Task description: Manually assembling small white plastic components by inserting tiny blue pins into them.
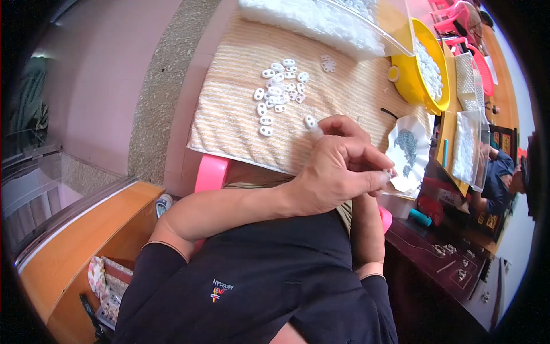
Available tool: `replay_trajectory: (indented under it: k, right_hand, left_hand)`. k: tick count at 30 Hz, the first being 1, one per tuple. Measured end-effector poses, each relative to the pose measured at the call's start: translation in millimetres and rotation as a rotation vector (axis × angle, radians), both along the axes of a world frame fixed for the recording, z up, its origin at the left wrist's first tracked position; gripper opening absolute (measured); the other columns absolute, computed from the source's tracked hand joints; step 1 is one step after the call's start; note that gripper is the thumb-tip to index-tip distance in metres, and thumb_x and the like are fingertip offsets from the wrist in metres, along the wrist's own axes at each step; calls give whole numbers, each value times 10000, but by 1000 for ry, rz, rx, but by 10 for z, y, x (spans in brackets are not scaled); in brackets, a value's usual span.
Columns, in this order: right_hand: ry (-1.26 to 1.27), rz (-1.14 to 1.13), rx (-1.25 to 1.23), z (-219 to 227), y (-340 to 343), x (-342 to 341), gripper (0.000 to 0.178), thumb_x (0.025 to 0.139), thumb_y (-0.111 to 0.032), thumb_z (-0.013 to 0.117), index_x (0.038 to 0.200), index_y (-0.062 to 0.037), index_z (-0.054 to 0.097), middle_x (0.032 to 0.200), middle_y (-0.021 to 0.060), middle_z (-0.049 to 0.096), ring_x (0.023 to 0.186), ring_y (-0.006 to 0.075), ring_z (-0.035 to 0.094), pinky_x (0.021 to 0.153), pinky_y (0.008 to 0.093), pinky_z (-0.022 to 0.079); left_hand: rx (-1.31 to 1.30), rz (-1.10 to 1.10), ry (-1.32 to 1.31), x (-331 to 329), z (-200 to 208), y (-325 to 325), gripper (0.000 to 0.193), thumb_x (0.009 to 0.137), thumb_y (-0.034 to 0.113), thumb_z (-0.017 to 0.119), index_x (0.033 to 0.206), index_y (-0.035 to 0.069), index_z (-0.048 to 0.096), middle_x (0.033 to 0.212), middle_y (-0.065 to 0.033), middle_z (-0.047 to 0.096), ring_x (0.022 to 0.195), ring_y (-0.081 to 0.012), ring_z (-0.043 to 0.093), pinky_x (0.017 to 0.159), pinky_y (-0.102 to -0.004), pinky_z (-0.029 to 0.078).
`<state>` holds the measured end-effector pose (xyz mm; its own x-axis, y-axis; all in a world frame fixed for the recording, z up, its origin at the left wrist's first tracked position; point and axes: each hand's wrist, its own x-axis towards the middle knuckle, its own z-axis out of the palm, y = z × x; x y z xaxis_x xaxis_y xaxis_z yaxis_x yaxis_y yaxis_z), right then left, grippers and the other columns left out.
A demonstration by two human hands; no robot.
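My left hand [335,169] reaches across to the right, its thumb and forefinger pinched on a small pale piece [391,172] too small to name. This pinch is beside a white fluted paper dish [421,137] holding a heap of small dark grey bits [406,146]. Most of my right hand is hidden behind the left; its forearm [368,235] rises from below. Near a fingertip at the left lies a white oval two-hole piece [310,121]. Several similar white two-hole pieces [275,90] lie loosely grouped on the striped towel [229,114], with a flower-shaped white piece [327,63] farther back.
A clear bin [366,49] of white pieces stands at the back, beside a yellow basin [401,86] with more. A short black strip [389,112] lies on the towel. At right, another person [499,178] sits by a clear tray [480,163]. A pink stool [211,173] shows below the towel's edge.
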<state>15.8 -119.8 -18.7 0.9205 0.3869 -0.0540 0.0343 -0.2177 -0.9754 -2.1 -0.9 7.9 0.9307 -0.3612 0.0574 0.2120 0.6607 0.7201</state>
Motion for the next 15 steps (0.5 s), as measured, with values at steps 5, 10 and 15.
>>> replay_trajectory:
  k: [5, 10, 15]
  right_hand:
    - [26, -105, 205, 34, -257, 176, 454, 849, -224, 604, 1213, 43, 558, 1056, 56, 618, 976, 129, 582, 891, 257, 446]
    - [81, -133, 291, -67, -501, 227, 288, 899, -69, 641, 1161, 35, 582, 970, 53, 658, 876, 97, 619, 776, 222, 499]
    - [94, -149, 310, -90, -601, 253, 284, 884, -26, 641, 1149, 52, 577, 935, 85, 658, 833, 136, 650, 718, 254, 549]
  left_hand:
    - [-35, -82, 263, 60, -5, 87, 157, 866, 5, 627, 1021, -12, 651, 879, -63, 672, 796, -102, 645, 718, -237, 541]
    - [-44, 42, 233, 183, -180, 70, 162, 885, 18, 619, 1040, -29, 626, 918, -110, 676, 806, -152, 668, 748, -281, 576]
    - [-8, 63, 316, 265, -266, 72, 180, 881, 23, 628, 1054, -28, 627, 947, -114, 682, 814, -154, 672, 775, -287, 576]
